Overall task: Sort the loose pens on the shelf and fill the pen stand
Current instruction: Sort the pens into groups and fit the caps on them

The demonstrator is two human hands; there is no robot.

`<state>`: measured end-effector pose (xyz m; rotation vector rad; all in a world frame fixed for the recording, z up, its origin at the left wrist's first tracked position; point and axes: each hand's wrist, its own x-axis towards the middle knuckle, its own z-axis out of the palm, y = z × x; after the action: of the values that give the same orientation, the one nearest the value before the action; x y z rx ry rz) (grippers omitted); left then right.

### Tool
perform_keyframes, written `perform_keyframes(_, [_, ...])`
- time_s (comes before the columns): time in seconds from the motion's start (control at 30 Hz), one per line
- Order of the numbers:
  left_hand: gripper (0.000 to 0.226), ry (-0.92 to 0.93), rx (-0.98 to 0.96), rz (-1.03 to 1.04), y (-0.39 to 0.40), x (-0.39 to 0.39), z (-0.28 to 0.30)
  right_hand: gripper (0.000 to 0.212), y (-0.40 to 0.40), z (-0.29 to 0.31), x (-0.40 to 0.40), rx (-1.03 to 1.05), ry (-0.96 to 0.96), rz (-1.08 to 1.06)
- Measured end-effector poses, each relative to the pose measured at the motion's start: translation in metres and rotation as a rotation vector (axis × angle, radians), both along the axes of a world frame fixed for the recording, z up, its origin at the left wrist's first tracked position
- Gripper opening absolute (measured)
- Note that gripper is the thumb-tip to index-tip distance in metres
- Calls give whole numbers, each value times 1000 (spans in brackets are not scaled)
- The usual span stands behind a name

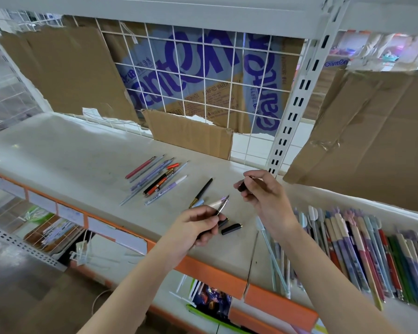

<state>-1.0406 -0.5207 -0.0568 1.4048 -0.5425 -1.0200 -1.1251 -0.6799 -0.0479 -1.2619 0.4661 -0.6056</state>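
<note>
Your left hand point(198, 222) grips an uncapped pen point(221, 206) above the shelf point(58, 150), tip pointing up and away. Your right hand point(263, 194) pinches a dark cap point(241, 186) just beside it. Loose pens point(155, 179) lie grouped behind on the shelf; another black cap point(231, 229) rests below your left hand.

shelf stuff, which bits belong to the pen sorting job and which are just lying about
Part of the job:
- uncapped pen in the left hand
- dark cap in the right hand
- loose pens on the shelf
- black pen
- black cap

Just lying about:
- cardboard
- packaged pens
</note>
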Motion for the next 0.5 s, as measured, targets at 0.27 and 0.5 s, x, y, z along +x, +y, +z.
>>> perform_keyframes(0.27, [15,6,-4,-22,3,1,-1,9,6,1,-3,-101,36,86])
perform_keyframes(0.5, [16,-16,-5,-16,2,1,-1,10,12,-1,-1,-114,52,92])
